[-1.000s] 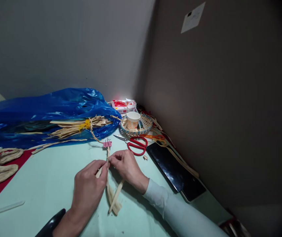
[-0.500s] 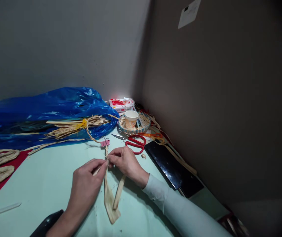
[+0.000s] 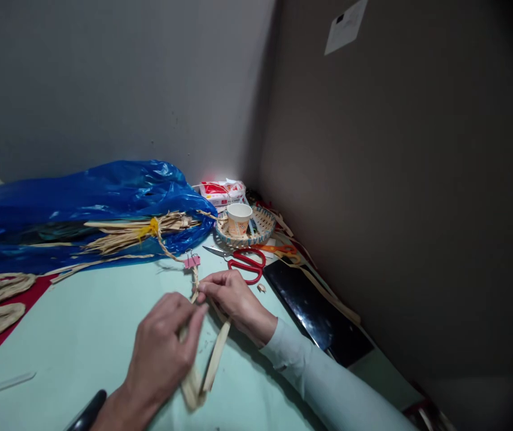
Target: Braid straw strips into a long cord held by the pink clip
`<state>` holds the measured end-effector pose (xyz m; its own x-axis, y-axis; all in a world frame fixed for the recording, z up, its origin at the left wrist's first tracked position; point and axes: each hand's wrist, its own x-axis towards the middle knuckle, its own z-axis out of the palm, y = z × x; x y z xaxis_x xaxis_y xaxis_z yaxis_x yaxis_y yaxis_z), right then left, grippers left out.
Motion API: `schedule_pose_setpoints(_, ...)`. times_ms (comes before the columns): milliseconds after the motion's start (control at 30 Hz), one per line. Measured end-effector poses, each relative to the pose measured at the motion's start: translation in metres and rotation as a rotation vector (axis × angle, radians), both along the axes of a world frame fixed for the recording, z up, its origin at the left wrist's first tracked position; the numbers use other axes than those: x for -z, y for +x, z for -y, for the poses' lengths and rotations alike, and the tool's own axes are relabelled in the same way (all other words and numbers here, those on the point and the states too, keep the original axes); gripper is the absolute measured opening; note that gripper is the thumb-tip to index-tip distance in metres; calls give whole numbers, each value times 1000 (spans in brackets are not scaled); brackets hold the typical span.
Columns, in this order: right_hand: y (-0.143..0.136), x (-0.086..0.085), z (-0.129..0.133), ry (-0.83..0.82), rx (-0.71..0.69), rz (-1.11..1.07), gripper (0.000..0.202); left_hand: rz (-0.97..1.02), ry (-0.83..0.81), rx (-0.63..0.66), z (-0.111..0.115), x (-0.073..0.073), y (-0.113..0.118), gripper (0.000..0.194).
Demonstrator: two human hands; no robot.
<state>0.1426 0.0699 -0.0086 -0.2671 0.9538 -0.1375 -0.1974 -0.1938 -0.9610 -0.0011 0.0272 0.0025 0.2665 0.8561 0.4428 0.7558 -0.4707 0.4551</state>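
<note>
While our right hand (image 3: pixel 201 290) pinches the braid (image 3: pixel 195 276) just below the pink clip (image 3: pixel 192 261) on the bench (image 3: pixel 99 317), our left hand (image 3: pixel 166 344) curls beside it, thumb and fingers near the strips (image 3: pixel 217 356), though blur keeps us from telling its grip. We see red-handled scissors (image 3: pixel 247 265) nearby.

The bunched plastic bag (image 3: pixel 72 191) at far left was glossy blue. The round-handled metal scissors (image 3: pixel 249 263) had red handles; the small binder clip (image 3: pixel 192 262) was pink; the shallow woven basket (image 3: pixel 263 224) had a blue-patterned rim.
</note>
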Motion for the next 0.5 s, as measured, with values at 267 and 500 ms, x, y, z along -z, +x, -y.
schedule_pose_setpoints(267,-2,-1,0,57,-100,2,24,887,-955,97,-43,0,-8,32)
schedule_pose_setpoints(500,4,-2,1,166,-23,266,30,897,-1088,142,-47,3,-17,30)
